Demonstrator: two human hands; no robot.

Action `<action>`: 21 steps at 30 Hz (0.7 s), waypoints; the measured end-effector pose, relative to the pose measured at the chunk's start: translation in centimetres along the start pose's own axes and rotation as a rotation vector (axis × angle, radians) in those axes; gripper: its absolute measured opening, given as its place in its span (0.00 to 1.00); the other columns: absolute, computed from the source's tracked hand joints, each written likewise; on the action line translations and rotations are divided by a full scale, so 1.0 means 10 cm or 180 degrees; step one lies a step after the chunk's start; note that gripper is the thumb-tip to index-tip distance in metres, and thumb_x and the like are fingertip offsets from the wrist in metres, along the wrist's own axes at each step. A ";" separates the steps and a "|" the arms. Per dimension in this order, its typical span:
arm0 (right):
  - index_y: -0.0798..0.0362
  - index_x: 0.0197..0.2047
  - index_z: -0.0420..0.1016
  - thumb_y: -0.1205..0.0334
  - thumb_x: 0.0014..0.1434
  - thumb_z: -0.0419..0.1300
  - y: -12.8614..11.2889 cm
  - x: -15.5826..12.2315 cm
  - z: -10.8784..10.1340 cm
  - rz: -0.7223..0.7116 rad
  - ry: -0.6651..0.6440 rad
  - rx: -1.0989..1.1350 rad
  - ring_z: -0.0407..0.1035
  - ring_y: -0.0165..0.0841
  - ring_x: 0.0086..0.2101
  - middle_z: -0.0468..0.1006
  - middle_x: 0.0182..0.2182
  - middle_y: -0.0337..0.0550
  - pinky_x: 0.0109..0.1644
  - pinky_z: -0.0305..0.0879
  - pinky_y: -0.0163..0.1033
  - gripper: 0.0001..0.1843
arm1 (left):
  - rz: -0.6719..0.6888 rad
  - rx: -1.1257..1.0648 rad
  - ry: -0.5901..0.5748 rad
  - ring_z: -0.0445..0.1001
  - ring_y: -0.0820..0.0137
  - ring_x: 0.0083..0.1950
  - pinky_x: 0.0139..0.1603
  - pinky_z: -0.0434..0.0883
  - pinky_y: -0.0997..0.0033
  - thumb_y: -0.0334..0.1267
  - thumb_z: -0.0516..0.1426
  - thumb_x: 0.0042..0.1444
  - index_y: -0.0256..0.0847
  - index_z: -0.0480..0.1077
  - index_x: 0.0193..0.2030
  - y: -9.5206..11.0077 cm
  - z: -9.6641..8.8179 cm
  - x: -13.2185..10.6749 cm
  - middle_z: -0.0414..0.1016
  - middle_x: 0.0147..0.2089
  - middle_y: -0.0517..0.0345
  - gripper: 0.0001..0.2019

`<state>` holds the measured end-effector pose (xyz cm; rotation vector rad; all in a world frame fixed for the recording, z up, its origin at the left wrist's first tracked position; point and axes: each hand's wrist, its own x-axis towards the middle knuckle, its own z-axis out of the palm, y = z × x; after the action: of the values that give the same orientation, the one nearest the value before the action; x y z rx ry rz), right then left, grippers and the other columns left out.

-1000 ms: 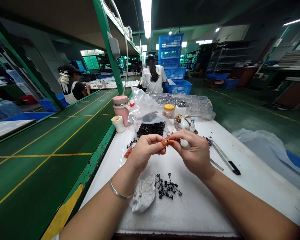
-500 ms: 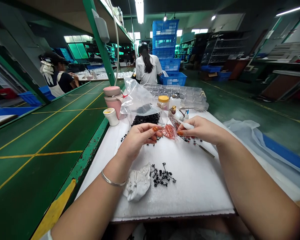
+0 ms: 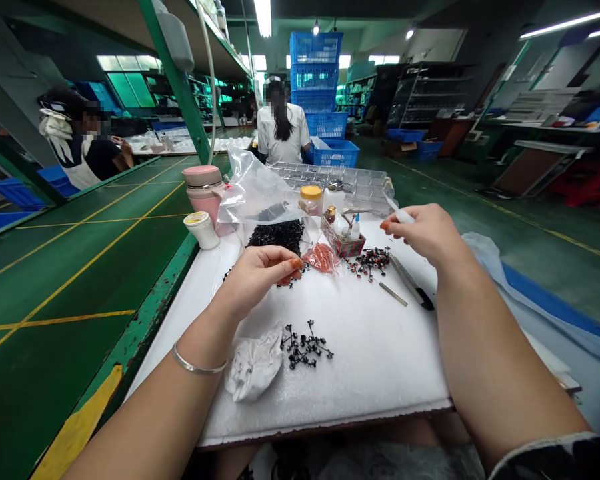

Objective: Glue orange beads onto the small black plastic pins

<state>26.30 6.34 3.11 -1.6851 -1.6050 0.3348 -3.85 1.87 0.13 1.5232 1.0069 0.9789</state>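
Note:
My left hand is over the left-centre of the white work surface, thumb and fingertips pinched together. Whatever it holds is too small to make out. My right hand is raised at the right, its fingers closed round a slim white pointed tool. Between the hands lies a clear bag of small red pieces. Behind my left hand is a heap of small black parts under a clear plastic bag. Black parts with red bits lie below my right hand.
Several black stemmed parts lie beside a crumpled white cloth. A utility knife and a thin metal rod are at right. A small box holds bottles. A pink mug stands left. Co-workers sit beyond.
My right hand has moved right and up, away from my left hand, carrying the white tool. The small box and utility knife now show. My left hand stays pinched. The view has shifted right.

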 end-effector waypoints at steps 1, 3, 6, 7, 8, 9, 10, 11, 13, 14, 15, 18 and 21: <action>0.59 0.31 0.82 0.63 0.52 0.64 -0.04 -0.01 0.03 -0.0018 0.0098 0.0045 0.68 0.28 0.22 0.78 0.22 0.46 0.27 0.58 0.37 0.08 | 0.0057 0.0393 -0.0131 0.71 0.73 0.30 0.32 0.66 0.75 0.43 0.63 0.54 0.38 0.79 0.33 0.00 0.00 -0.01 0.78 0.29 0.55 0.09; 0.57 0.31 0.82 0.63 0.52 0.64 -0.13 -0.06 0.14 -0.0134 0.0218 0.0190 0.68 0.29 0.23 0.77 0.22 0.43 0.28 0.59 0.38 0.07 | 0.0149 0.1202 -0.0463 0.72 0.71 0.31 0.32 0.65 0.74 0.39 0.62 0.53 0.39 0.80 0.31 0.00 0.01 -0.02 0.79 0.29 0.56 0.07; 0.55 0.29 0.81 0.62 0.51 0.66 -0.32 -0.21 0.41 -0.0677 0.0088 0.0625 0.68 0.31 0.25 0.77 0.23 0.41 0.29 0.58 0.37 0.06 | 0.0216 0.1951 -0.0954 0.74 0.69 0.31 0.32 0.64 0.73 0.33 0.63 0.49 0.43 0.82 0.31 -0.02 0.01 -0.03 0.80 0.30 0.58 0.05; 0.56 0.29 0.81 0.62 0.51 0.65 -0.38 -0.28 0.51 -0.0836 -0.0109 0.0752 0.68 0.31 0.25 0.77 0.24 0.40 0.30 0.58 0.37 0.06 | 0.0236 0.2063 -0.1060 0.73 0.70 0.30 0.32 0.63 0.73 0.32 0.63 0.48 0.44 0.82 0.32 -0.03 0.02 -0.04 0.80 0.30 0.58 0.06; 0.56 0.29 0.81 0.62 0.52 0.64 -0.44 -0.35 0.60 -0.0954 -0.0378 0.0831 0.68 0.31 0.26 0.77 0.23 0.40 0.30 0.58 0.37 0.06 | 0.0261 0.2134 -0.1133 0.72 0.70 0.29 0.31 0.62 0.73 0.30 0.63 0.47 0.45 0.82 0.32 -0.04 0.02 -0.05 0.80 0.30 0.59 0.07; 0.56 0.29 0.81 0.62 0.53 0.64 -0.50 -0.41 0.68 -0.1095 -0.0619 0.0823 0.68 0.31 0.26 0.77 0.23 0.39 0.31 0.58 0.37 0.06 | 0.0296 0.2180 -0.1176 0.71 0.71 0.28 0.31 0.62 0.73 0.29 0.63 0.46 0.45 0.82 0.32 -0.05 0.03 -0.05 0.80 0.30 0.59 0.08; 0.55 0.29 0.80 0.63 0.53 0.63 -0.54 -0.47 0.75 -0.1227 -0.0812 0.0768 0.68 0.30 0.26 0.77 0.23 0.38 0.32 0.58 0.37 0.06 | 0.0337 0.2215 -0.1200 0.71 0.71 0.29 0.32 0.62 0.73 0.28 0.62 0.46 0.46 0.82 0.32 -0.06 0.05 -0.06 0.80 0.31 0.59 0.10; 0.55 0.28 0.80 0.64 0.53 0.63 -0.58 -0.51 0.80 -0.1331 -0.0983 0.0692 0.67 0.30 0.26 0.76 0.22 0.37 0.32 0.57 0.36 0.06 | 0.0377 0.2245 -0.1228 0.71 0.70 0.30 0.33 0.63 0.72 0.27 0.61 0.47 0.46 0.82 0.33 -0.07 0.06 -0.07 0.80 0.32 0.59 0.11; 0.55 0.28 0.80 0.66 0.54 0.62 -0.61 -0.55 0.86 -0.1431 -0.1127 0.0585 0.66 0.29 0.26 0.75 0.21 0.36 0.32 0.56 0.36 0.06 | 0.0463 0.2328 -0.1335 0.73 0.68 0.34 0.37 0.64 0.71 0.25 0.59 0.48 0.46 0.82 0.35 -0.09 0.11 -0.08 0.81 0.34 0.58 0.14; 0.55 0.28 0.80 0.66 0.53 0.62 -0.60 -0.54 0.86 -0.1422 -0.1113 0.0588 0.66 0.29 0.26 0.75 0.21 0.36 0.32 0.56 0.36 0.06 | 0.0504 0.2385 -0.1401 0.74 0.68 0.35 0.39 0.65 0.71 0.24 0.59 0.48 0.46 0.82 0.35 -0.09 0.13 -0.08 0.81 0.35 0.58 0.15; 0.55 0.27 0.80 0.66 0.53 0.62 -0.59 -0.53 0.86 -0.1386 -0.1049 0.0628 0.67 0.29 0.26 0.75 0.21 0.37 0.33 0.56 0.36 0.06 | 0.0541 0.2446 -0.1467 0.74 0.67 0.37 0.41 0.65 0.71 0.23 0.59 0.48 0.46 0.82 0.36 -0.09 0.16 -0.09 0.81 0.36 0.57 0.15; 0.54 0.28 0.81 0.65 0.53 0.62 -0.54 -0.47 0.81 -0.1220 -0.0756 0.0754 0.69 0.31 0.28 0.78 0.23 0.38 0.33 0.58 0.36 0.06 | 0.0584 0.2585 -0.1567 0.75 0.67 0.37 0.41 0.65 0.70 0.23 0.59 0.48 0.44 0.81 0.35 -0.08 0.22 -0.10 0.80 0.37 0.56 0.13; 0.54 0.28 0.81 0.63 0.53 0.62 -0.52 -0.43 0.77 -0.1093 -0.0617 0.0788 0.68 0.30 0.26 0.78 0.22 0.38 0.32 0.58 0.36 0.07 | 0.0639 0.2625 -0.1569 0.74 0.68 0.36 0.39 0.64 0.70 0.23 0.59 0.49 0.42 0.80 0.33 -0.05 0.23 -0.10 0.79 0.36 0.56 0.12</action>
<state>16.70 4.47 0.10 -1.1957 -1.8730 0.5098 -2.02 0.27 -0.82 2.4288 0.9434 0.2502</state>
